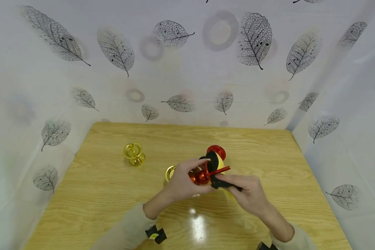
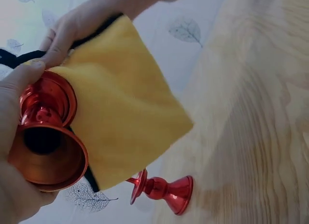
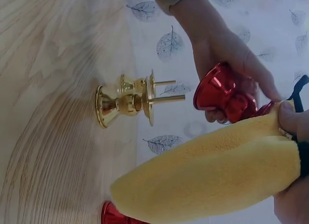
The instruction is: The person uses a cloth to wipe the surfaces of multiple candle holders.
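Note:
My left hand [image 1: 182, 181] grips a shiny red metal candle holder [image 1: 201, 177], its thin stem pointing right in the head view. Its hollow base [image 2: 53, 159] faces the left wrist camera. With its thumb and fingers, my right hand [image 1: 250, 192] pinches a yellow cloth [image 3: 207, 171] with a black edge. The cloth lies against the candle holder's upper part and hangs beneath both hands, hiding some of the holder. Just beyond the hands, another red candle holder [image 1: 218, 151] stands on the table, partly covered by the cloth.
On the wooden table [image 1: 90, 194], a gold candle holder [image 1: 136, 157] stands at the back left. A second gold holder [image 1: 169, 173] is partly hidden behind my left hand. A white curtain [image 1: 187, 76] with leaf prints hangs around the table's back and sides.

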A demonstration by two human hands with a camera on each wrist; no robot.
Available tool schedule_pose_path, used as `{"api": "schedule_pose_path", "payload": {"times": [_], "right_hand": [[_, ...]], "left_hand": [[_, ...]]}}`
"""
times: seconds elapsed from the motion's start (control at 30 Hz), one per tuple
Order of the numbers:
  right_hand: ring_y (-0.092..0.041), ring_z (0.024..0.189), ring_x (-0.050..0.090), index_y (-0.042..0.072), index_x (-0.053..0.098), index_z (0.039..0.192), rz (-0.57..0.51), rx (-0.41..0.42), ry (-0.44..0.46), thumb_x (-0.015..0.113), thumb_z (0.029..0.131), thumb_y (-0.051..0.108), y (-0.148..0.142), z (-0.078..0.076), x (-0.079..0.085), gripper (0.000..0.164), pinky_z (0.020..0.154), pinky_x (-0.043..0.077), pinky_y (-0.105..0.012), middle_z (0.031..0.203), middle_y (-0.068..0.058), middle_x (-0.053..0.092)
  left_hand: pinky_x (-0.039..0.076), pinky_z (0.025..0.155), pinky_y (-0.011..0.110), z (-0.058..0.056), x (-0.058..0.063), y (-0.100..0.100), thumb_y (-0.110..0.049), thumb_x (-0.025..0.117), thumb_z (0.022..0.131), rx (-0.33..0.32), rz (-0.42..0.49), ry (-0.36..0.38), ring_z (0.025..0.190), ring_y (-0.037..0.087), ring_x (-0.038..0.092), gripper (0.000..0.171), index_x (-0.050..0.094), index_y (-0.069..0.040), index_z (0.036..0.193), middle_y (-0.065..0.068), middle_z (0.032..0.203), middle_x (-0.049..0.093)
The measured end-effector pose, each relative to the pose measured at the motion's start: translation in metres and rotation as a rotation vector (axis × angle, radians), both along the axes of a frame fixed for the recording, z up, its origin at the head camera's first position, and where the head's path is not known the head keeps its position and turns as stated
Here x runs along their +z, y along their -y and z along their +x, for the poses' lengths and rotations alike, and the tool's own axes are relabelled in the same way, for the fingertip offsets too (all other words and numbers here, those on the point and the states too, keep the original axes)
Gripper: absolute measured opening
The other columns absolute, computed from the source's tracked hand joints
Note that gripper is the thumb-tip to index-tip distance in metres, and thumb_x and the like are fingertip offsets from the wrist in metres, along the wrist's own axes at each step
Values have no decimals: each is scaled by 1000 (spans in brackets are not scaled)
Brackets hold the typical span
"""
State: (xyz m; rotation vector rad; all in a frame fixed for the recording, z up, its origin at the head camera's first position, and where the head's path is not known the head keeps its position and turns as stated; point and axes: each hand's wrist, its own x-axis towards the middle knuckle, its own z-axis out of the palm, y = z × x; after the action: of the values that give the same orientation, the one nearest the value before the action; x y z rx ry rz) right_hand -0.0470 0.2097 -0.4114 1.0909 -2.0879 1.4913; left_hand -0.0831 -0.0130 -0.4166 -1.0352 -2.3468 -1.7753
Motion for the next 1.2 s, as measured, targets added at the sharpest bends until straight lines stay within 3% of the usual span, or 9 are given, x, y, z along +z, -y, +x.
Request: {"api": "schedule_pose_path", "payload": {"times": [0.17,0.3,0.4,0.57,0.7,0.8,0.97,1.1,1.2], "right_hand": [[9,53,52,2,74,106,63,-128,297,68,83,-8,6,10,13,25,43,42,-14,95,-18,75],[5,61,59,4,74,107,96,-157,415,68,87,2,7,12,19,21,49,49,-19,99,-17,75],[-6,83,72,3,74,109,91,-107,398,66,87,-3,5,11,17,24,63,58,-24,101,-17,75],[-7,87,73,1,71,114,47,-20,286,60,85,-17,0,9,11,36,65,58,-21,107,-16,74],[0,79,70,-3,72,108,0,-168,184,63,78,-22,-5,8,8,37,59,54,-13,102,-7,75],[5,69,67,-6,73,101,-9,-345,176,69,76,-19,-6,9,6,29,54,52,-12,95,-2,74],[0,41,52,-5,72,98,-54,-516,333,66,87,-3,-2,11,6,13,37,41,-18,67,-1,70],[-12,43,60,-3,69,93,-199,-531,535,60,95,9,9,11,8,16,38,46,-25,59,2,65],[-16,49,65,-4,68,90,-251,-500,609,59,96,11,18,13,8,19,41,51,-28,62,3,68]], "left_hand": [[48,63,7,-3,-6,-4,-38,88,66,101,-140,-325,73,3,58,73,62,-5,126,1,95,67],[46,64,5,-4,-9,-4,-44,88,65,146,-219,-413,73,4,58,79,61,-4,128,2,98,67],[48,65,6,-4,-10,-3,-42,88,66,116,-191,-324,76,4,60,77,61,-7,128,1,100,67],[54,64,16,-1,-11,0,-34,87,69,63,-38,-65,77,5,61,65,63,-13,125,-1,100,68],[57,65,24,1,-10,1,-31,86,71,103,52,97,78,6,64,56,64,-19,122,-4,99,70],[58,66,26,2,-11,0,-29,86,72,134,86,132,79,7,65,54,65,-21,121,-4,99,71],[59,67,27,6,-12,-8,-22,86,72,164,168,87,79,10,67,52,65,-16,120,5,98,72],[60,67,28,9,-12,-15,-14,84,74,219,282,136,81,11,67,54,63,-15,124,10,99,72],[60,69,29,10,-10,-20,-14,83,75,279,327,153,84,12,67,54,62,-16,125,9,102,71]]}}
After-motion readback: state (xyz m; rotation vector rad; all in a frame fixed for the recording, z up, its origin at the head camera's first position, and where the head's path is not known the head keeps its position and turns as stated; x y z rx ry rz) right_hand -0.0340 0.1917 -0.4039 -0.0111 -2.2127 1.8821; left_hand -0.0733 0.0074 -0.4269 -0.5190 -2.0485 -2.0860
